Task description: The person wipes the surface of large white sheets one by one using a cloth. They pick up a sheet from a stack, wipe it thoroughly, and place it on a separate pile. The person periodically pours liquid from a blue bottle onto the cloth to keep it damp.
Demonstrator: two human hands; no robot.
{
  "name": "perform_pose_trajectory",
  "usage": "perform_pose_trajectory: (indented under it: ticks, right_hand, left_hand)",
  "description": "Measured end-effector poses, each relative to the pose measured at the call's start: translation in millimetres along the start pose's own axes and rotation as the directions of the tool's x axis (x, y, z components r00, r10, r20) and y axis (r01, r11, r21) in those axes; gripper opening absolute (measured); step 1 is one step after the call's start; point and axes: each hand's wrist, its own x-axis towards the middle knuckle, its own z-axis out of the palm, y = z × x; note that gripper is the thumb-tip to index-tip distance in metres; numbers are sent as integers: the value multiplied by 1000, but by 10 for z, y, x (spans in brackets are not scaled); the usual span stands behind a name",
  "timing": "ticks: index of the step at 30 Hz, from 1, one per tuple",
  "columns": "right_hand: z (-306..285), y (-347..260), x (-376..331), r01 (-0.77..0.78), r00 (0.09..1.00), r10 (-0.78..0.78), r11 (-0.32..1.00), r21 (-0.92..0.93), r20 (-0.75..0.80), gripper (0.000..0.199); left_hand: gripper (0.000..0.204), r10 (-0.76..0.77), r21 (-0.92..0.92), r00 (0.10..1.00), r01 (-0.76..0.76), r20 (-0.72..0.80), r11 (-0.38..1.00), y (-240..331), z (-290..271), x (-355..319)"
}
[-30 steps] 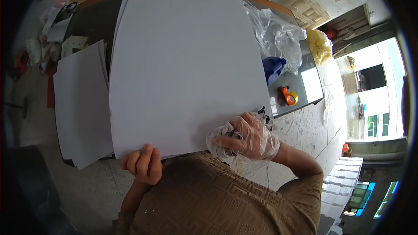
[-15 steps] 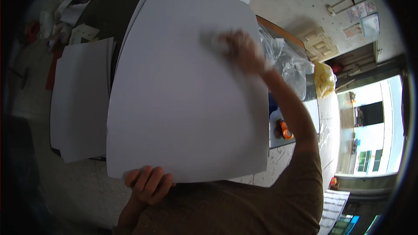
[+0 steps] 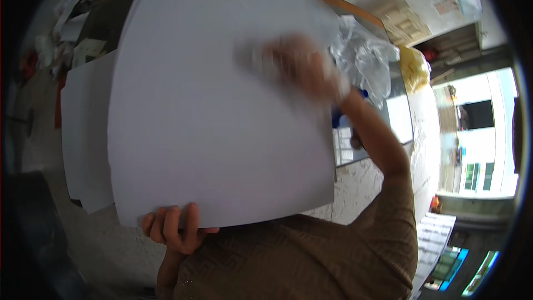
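Observation:
A large white sheet (image 3: 211, 128), stiff like board, fills the middle of the view and reaches close to my body. At its near left corner my left hand (image 3: 175, 228) is closed on the edge, fingers on top. My right hand (image 3: 302, 69) is over the upper right part of the sheet, badly smeared by motion. Its fingers look curled around something pale and blurred that I cannot make out. Whether the hand presses on the surface is unclear. Farther left lies a smaller stack of white sheets (image 3: 86, 139), partly covered by the large one.
Crumpled clear plastic (image 3: 366, 58) lies on the table right of the sheet, with a yellow bag (image 3: 415, 69) beyond it. A dark table surface (image 3: 111, 22) shows at the far left, near cluttered items. A bright doorway (image 3: 480, 133) stands at the right.
The large sheet sits farther left and higher in view, and its far edge is now partly cut off. My right hand has shifted slightly left over it. My left hand still grips the near edge.

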Motion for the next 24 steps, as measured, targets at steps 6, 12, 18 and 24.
perform_pose_trajectory:
  ticks: [6, 12, 18, 24]
  right_hand:
    - [-1195, -1806, -848, -238, 968, 167, 850, 470, 189, 55]
    - [-999, -1405, -678, -263, 942, 165, 904, 336, 292, 55]
    - [475, 1147, 245, -329, 944, 322, 909, 255, 72, 35]
    - [1352, 2865, 1069, -579, 806, 564, 815, 42, 179, 47]
  left_hand:
    - [61, 80, 0, 975, -82, -209, 997, -105, 221, 52]
    - [60, 91, -28, 951, -103, -296, 994, -148, 299, 37]
    - [60, 21, -4, 999, -21, -37, 1000, -53, 33, -71]
    - [58, -11, -23, 996, 13, 92, 1000, -50, -63, -59]
